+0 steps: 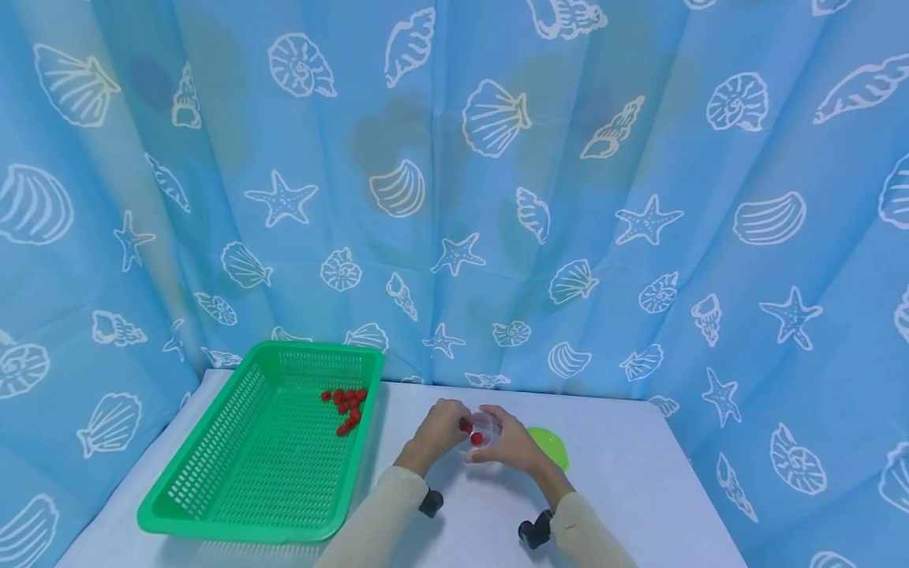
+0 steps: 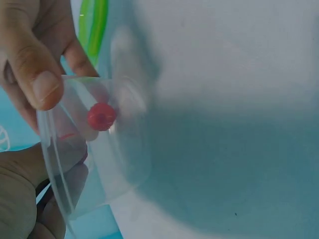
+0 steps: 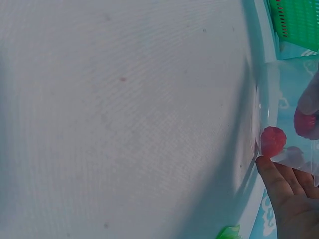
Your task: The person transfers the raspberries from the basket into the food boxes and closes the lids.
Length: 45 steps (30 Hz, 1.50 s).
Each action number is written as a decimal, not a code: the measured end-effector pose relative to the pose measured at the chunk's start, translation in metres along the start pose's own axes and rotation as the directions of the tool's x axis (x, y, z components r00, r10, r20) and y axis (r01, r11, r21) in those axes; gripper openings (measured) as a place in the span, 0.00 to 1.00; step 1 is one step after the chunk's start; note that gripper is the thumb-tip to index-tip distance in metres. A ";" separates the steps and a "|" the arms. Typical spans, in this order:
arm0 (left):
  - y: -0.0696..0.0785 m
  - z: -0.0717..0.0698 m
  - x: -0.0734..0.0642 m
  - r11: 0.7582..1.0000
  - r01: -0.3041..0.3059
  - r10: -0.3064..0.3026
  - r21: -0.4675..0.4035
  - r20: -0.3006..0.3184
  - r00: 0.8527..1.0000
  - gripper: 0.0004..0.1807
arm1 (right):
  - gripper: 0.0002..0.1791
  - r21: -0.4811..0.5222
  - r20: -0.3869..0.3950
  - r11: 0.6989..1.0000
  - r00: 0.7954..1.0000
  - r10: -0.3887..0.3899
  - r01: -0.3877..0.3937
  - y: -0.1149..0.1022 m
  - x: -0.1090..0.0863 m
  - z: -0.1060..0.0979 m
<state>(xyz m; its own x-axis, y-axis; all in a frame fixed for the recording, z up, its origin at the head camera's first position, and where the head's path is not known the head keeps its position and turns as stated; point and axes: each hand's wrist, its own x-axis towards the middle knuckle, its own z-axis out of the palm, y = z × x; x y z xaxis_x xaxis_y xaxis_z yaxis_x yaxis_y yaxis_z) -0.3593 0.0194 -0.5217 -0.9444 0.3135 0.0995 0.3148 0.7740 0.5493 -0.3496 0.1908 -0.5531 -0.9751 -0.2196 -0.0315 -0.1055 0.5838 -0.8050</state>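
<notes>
The clear, thin-walled plastic cup, held over the white-covered worktop by the fingers of the right hand with one bumpy red berry inside, could tip and spill if the left hand (fingers pinching a second red berry) knocks its rim.

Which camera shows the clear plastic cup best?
The left wrist view: the clear plastic cup looks largest there and mostly uncovered. The head view shows it small and partly hidden; the right wrist view cuts it off.
</notes>
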 end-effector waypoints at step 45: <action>-0.146 -0.139 -0.027 0.904 -0.058 -0.121 -0.424 -0.384 0.915 0.17 | 0.54 -0.002 0.023 1.000 1.000 -0.005 0.005 -0.005 0.001 0.002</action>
<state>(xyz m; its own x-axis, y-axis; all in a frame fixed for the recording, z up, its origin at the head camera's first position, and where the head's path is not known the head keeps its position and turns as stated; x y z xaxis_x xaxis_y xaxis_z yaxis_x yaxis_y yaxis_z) -0.3924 -0.1783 -0.4893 -0.9391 -0.0182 0.3432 0.2991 0.4484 0.8423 -0.3496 0.1860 -0.5509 -0.9697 -0.2406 -0.0416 -0.1106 0.5845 -0.8038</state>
